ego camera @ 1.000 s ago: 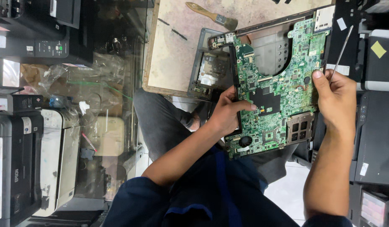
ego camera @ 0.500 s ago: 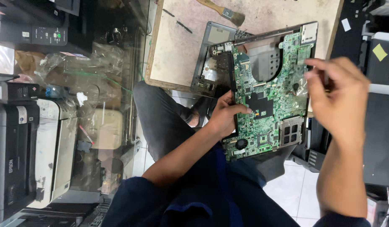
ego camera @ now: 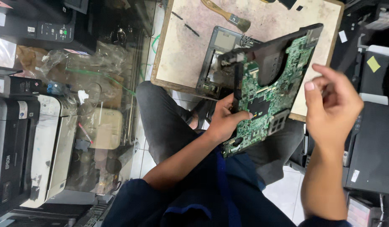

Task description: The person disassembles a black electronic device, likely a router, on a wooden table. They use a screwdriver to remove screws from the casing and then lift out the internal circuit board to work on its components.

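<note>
So the left hand [ego camera: 224, 122] is gripping a green laptop motherboard [ego camera: 268, 98] along its left edge, thumb pressed across the face of the board and the other fingers tucked behind it. The board sits in a dark plastic laptop shell [ego camera: 266, 59] and the whole thing is tilted up over the person's lap, its far end hanging over the near edge of a small worn wooden table [ego camera: 190, 42].

The right hand [ego camera: 331, 105] is off to the right of the board, not touching it, fingers loosely curled with the thumb and forefinger spread. Can't tell whether there's anything small tucked inside it.

On the table, just left of the board, lies another dark laptop part [ego camera: 215, 59], and further back a paintbrush with a wooden handle [ego camera: 226, 14] plus a couple of thin dark screw-like bits [ego camera: 191, 29]. Way over on the left there's a white printer [ego camera: 43, 143] and crumpled clear plastic wrap [ego camera: 89, 67]. Black machines [ego camera: 373, 147] are stacked on the right.
</note>
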